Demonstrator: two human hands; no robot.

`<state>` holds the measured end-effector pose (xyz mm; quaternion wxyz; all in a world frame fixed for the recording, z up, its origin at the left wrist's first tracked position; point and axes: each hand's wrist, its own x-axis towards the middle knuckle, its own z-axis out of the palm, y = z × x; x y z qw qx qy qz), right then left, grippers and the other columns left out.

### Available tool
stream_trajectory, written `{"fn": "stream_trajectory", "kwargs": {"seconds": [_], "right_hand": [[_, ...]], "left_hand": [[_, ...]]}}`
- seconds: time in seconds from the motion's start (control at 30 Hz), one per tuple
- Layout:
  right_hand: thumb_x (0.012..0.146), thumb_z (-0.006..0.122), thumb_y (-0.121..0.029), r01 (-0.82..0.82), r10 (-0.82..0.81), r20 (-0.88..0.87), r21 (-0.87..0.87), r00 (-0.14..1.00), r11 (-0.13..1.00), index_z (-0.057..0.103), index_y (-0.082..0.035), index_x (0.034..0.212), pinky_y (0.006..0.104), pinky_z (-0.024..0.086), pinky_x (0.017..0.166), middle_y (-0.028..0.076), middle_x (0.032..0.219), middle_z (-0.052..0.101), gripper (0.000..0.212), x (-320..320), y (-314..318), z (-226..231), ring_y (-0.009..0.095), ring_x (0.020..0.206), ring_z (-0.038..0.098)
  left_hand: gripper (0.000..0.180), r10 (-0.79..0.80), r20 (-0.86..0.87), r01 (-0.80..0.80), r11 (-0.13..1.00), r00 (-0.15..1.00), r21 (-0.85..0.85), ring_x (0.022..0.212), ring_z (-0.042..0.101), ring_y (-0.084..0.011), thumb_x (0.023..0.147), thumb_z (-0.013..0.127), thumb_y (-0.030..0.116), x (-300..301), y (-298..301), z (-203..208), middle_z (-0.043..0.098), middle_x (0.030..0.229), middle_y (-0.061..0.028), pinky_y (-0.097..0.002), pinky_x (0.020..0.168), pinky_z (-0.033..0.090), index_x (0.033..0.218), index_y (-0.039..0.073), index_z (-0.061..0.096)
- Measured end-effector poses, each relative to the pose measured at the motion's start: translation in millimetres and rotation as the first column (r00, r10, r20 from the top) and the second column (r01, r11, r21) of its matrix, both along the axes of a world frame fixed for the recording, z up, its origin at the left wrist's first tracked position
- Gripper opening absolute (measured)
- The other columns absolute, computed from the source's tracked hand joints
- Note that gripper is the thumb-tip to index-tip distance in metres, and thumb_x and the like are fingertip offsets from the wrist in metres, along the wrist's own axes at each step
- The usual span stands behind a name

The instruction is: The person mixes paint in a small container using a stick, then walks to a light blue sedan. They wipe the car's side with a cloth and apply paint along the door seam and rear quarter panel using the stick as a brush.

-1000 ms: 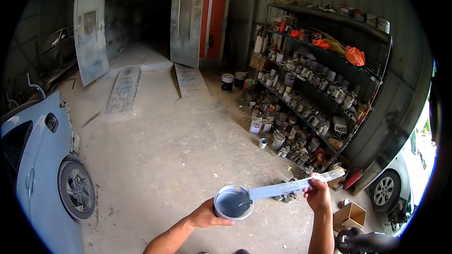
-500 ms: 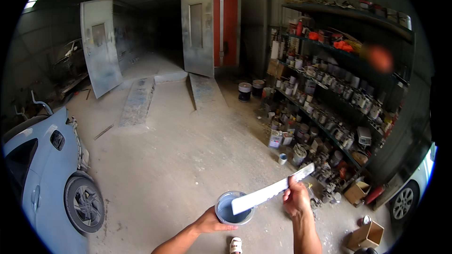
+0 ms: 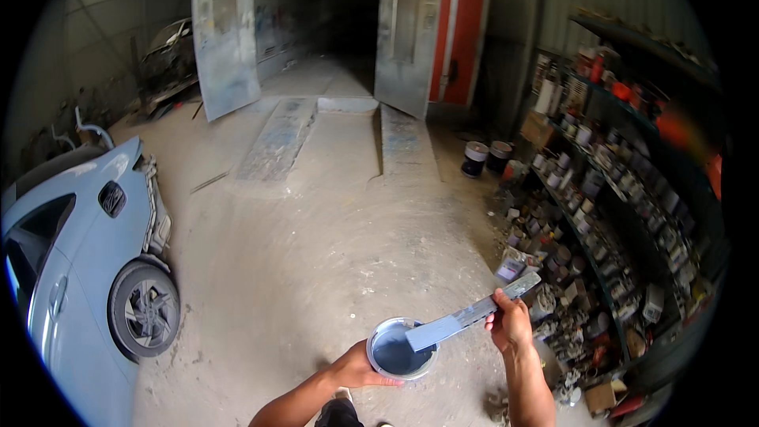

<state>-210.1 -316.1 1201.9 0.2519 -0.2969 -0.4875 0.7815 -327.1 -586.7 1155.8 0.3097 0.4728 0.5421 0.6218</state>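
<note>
My left hand is wrapped round a clear, round mixing cup that holds blue-grey paint. In my right hand is a long flat stirring stick, gripped near its upper end. The stick slants down to the left, its lower part coated in light blue paint and its tip over the cup's opening. Whether the tip touches the paint I cannot tell. The fingers of both hands are closed on what they hold.
A light blue car with its rear bumper area stripped stands at left. Shelves crowded with paint cans line the right side. Two ramps lead to a booth with open doors. Dark buckets stand near the shelves.
My view has turned left, so the shelves sit further right. The stick's lower part looked white before and now shows blue. Both hands keep their hold.
</note>
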Motion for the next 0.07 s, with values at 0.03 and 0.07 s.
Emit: {"fn": "stream_trajectory", "kwargs": {"seconds": [0.03, 0.07], "right_hand": [[0.094, 0.055, -0.019, 0.006, -0.007, 0.011, 0.014, 1.0, 1.0, 0.056, 0.001, 0.076, 0.0274, 0.044, 0.036, 0.009, 0.059, 0.057, 0.027, -14.1, 3.9, -2.1, 0.016, 0.042, 0.053], [0.094, 0.055, -0.019, -0.016, 0.016, 0.018, 0.016, 1.0, 1.0, 0.056, 0.001, 0.076, 0.0274, 0.044, 0.036, 0.009, 0.059, 0.057, 0.027, -28.6, 4.5, -4.1, 0.016, 0.042, 0.053]], "left_hand": [[0.079, 0.025, 0.023, -0.025, 1.0, 0.999, 0.002, 0.114, 0.052, -0.0193, 0.068, 0.084, 0.013, -9.4, -1.6, -2.7, 0.056, 0.125, -0.0095, -0.0332, 0.1, 0.04, 0.134, 0.002, 0.042], [0.078, 0.049, 0.046, -0.049, 0.999, 0.998, 0.004, 0.114, 0.052, -0.0193, 0.068, 0.084, 0.013, -17.3, -2.9, -3.8, 0.056, 0.124, -0.0094, -0.0335, 0.1, 0.039, 0.133, 0.003, 0.043]]}}
